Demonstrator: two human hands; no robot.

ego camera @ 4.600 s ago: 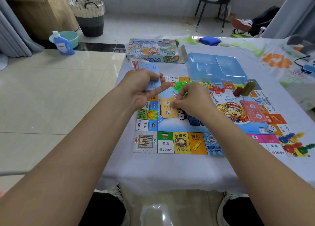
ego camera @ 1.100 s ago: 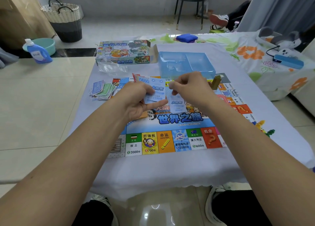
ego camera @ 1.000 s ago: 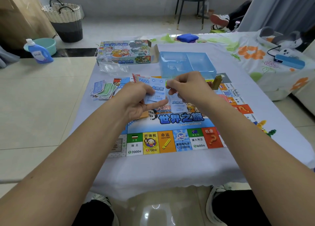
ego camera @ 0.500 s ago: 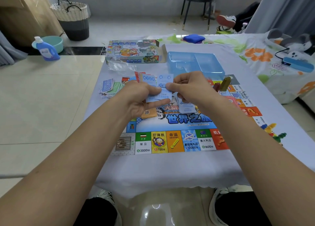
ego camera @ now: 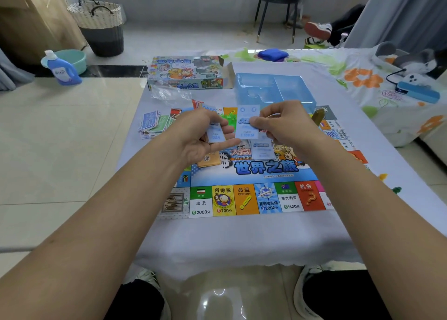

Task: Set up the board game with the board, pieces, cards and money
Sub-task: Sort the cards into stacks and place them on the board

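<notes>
The game board (ego camera: 244, 174) is a flat, glossy printed sheet with coloured squares round its edge, lying on a counter (ego camera: 242, 242) covered by a pale cloth with a scalloped hem. Above the board's middle the left hand (ego camera: 200, 136) curls its fingers round a small stack of pale blue paper cards (ego camera: 215, 132), thumb stretched out beneath them. The right hand (ego camera: 283, 124) pinches one blue card (ego camera: 246, 124) upright between thumb and forefinger, its print too soft to read fully. Another blue card (ego camera: 262, 148) lies under that hand on the board. Left of the board sits a loose heap of paper money (ego camera: 154, 122), purple and green notes fanned together. Beyond the board's far edge stand a translucent blue moulded plastic tray (ego camera: 273, 90), a crumpled clear bag (ego camera: 169, 93) and the printed cardboard game box (ego camera: 188, 72). Both hands hide the board's far squares; a brownish piece (ego camera: 318, 115) pokes out past the right hand, its shape unclear.
</notes>
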